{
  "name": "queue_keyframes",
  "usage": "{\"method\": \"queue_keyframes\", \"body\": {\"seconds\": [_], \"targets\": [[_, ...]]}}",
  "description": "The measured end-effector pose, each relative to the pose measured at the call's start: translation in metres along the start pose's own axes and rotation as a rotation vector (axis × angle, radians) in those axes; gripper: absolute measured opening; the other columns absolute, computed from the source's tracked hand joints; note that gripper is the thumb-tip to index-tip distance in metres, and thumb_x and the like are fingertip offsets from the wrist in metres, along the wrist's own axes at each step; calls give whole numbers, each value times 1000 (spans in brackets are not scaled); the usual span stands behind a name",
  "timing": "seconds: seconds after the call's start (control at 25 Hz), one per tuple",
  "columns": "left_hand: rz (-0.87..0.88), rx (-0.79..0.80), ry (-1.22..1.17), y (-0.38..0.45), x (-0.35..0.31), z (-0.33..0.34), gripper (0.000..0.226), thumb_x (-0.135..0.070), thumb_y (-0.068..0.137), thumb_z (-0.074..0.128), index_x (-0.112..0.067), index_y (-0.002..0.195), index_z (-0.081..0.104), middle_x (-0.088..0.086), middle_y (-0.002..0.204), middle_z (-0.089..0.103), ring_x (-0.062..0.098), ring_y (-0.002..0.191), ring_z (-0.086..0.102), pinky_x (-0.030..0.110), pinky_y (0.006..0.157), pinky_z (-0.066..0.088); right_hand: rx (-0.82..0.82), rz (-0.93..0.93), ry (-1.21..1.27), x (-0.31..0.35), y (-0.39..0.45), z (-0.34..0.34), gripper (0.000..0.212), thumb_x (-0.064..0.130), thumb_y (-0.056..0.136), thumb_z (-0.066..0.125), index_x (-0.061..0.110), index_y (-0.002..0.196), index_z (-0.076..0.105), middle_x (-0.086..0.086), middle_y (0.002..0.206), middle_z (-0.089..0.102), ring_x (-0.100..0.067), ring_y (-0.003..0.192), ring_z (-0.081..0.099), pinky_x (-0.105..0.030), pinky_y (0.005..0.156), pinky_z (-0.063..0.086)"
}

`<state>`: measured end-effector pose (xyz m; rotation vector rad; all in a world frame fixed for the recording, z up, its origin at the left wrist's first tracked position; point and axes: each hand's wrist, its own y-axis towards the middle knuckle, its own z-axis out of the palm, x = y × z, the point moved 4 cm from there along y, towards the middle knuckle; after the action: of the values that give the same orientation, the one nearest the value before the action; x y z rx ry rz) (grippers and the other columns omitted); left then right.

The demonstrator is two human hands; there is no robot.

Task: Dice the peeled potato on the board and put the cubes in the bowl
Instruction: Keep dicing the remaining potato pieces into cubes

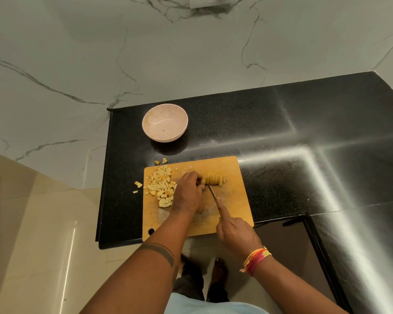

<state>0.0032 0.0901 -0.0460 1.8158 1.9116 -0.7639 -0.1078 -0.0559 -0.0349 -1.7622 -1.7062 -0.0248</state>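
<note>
- Black speckled countertop (281,137) meets a white marble-veined wall, with a pale tiled floor showing below the counter's front edge.
- Wooden cutting board (234,200) lies on the counter near that front edge, its near left corner pierced by a hanging hole.
- Left hand (188,191) is curled over the left end of the potato (213,179), fingertips bent down onto it and steadying it against the board.
- The potato sits mid-board, toward the far edge, and already shows a row of upright slices standing together along its length.
- Right hand (234,232) grasps the knife (212,191); the handle is hidden inside the fist, and the index finger stretches straight forward along the back of the blade.
- The blade tip reaches the near side of the potato, just beside the left hand's fingers; whether it is in the flesh cannot be told.
- A heap of potato cubes (161,189) covers the board's left part, touching the left hand's outer side; a few strays lie off the board on the counter to the left and at the far left corner.
- Pinkish bowl (165,122) stands on the counter beyond the board, well apart from it, holding no cubes.
- A band of coloured thread circles the right wrist.
</note>
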Motion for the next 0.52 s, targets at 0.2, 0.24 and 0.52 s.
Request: {"method": "queue_keyframes", "body": {"seconds": [0.2,0.24,0.52], "targets": [[98,59,171,-1,-5,5,15,-23,98,62,-21,113,63,-3,115,59,19,108,49,39,89,51,-53,26,41,-9,1,-5,71,24,103,38,30,163,1,1,61,52,-19,49,47,-36,45,30],[114,69,193,-3,-7,5,16,-24,99,61,-21,114,63,-3,115,59,18,108,48,39,89,50,-59,17,36,-12,0,-6,70,25,103,38,30,163,2,1,61,53,-21,50,50,-36,46,32],[193,118,283,-23,-5,2,37,-25,100,58,-21,136,61,-3,128,58,20,119,48,34,101,44,-55,-78,-14,-1,-7,-3,69,29,104,37,31,163,1,2,64,54,-20,54,54,-38,51,42]]}}
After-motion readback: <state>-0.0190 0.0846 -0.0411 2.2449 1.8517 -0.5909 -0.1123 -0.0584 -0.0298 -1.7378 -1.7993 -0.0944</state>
